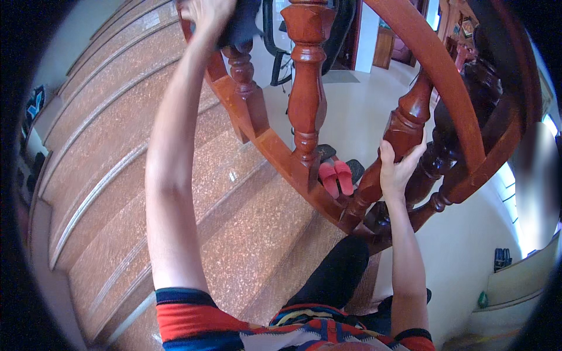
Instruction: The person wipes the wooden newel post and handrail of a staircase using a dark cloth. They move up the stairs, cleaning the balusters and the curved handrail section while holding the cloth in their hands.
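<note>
My left hand [210, 15] reaches far up at the top edge, partly cut off and blurred. A dark cloth [240, 24] is bunched in it, against the top of a turned wooden baluster [246, 77]; its fingers are only partly visible. Lower right, my right hand [398, 169] grips another glossy red-brown baluster [401, 129], thumb on one side and fingers on the other. Between the two hands stands a thick baluster [306, 83]. The balusters rise from a curved wooden bottom rail [274, 149].
Speckled stone stairs [246, 219] with ridged edges curve up on the left. A curved wooden rail [439, 57] arches on the right, near darker balusters [439, 145]. Past the railing, pink slippers [337, 177] lie on the pale floor [351, 109]. Dark footwear [502, 259] stands far right.
</note>
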